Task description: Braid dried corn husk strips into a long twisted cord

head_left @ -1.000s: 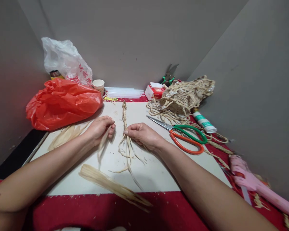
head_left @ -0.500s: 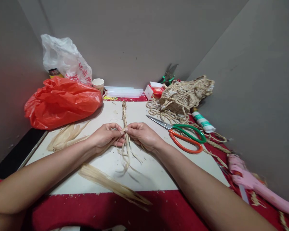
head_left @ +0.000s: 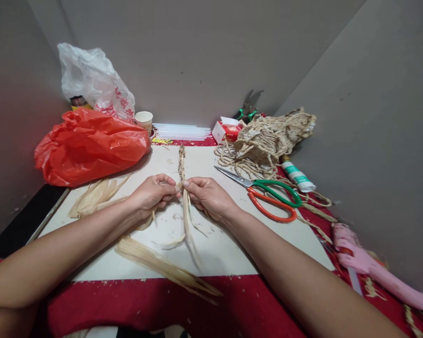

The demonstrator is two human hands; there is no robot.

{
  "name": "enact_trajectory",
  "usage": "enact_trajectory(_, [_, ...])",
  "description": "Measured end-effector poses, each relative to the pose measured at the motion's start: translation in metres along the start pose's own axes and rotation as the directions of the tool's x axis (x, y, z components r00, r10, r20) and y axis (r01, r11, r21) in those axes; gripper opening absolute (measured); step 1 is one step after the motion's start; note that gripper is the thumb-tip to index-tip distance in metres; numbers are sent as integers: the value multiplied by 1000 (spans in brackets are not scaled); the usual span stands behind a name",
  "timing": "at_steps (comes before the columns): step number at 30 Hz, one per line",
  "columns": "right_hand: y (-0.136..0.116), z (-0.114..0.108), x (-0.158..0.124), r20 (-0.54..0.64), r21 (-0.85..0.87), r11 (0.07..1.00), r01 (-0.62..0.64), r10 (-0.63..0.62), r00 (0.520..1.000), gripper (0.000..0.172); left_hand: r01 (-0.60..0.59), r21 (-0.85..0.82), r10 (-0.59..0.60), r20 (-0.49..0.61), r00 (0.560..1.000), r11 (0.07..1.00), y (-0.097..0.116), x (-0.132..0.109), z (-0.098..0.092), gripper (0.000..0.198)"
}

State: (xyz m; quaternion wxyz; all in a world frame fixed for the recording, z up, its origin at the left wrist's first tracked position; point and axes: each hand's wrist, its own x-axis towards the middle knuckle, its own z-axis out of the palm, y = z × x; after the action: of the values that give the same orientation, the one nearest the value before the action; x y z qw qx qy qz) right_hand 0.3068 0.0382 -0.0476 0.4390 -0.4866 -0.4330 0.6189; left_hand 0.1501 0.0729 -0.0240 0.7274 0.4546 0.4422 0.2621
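A thin braid of dry straw strips (head_left: 181, 162) lies lengthwise on the white board (head_left: 232, 244), its plaited end pointing away from me. My left hand (head_left: 154, 191) and my right hand (head_left: 206, 196) meet at the braid's near end, both pinching the strips. Loose strip ends (head_left: 187, 225) trail from under my fingers toward me. A flat bundle of straw strips (head_left: 162, 267) lies below my left forearm, and another pile (head_left: 95, 197) rests to the left.
A red plastic bag (head_left: 90, 145) and a white one (head_left: 91, 82) sit at the back left beside a paper cup (head_left: 144, 120). Scissors (head_left: 268, 195), a woven rope heap (head_left: 271, 138), a glue tube (head_left: 296, 174) and a pink glue gun (head_left: 370, 270) lie on the right.
My left hand came in from the left with a strip and joined my right hand at the braid. The loose ends drew together beneath my fingers.
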Motion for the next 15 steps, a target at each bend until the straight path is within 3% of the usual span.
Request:
enact_trajectory(6, [5,1,2,-15,-63,994,91,-92,996,37,42,109,-46,26,999,993,1,5,-5,9])
enact_trajectory(11, [9,-2,4,-10,-294,942,160,-170,985,38,87,170,-109,129,986,982,3,8,-10,18])
enact_trajectory(15, [2,-1,2,12,-464,864,195,-214,977,41,58,169,-81,133,988,984,3,6,-7,20])
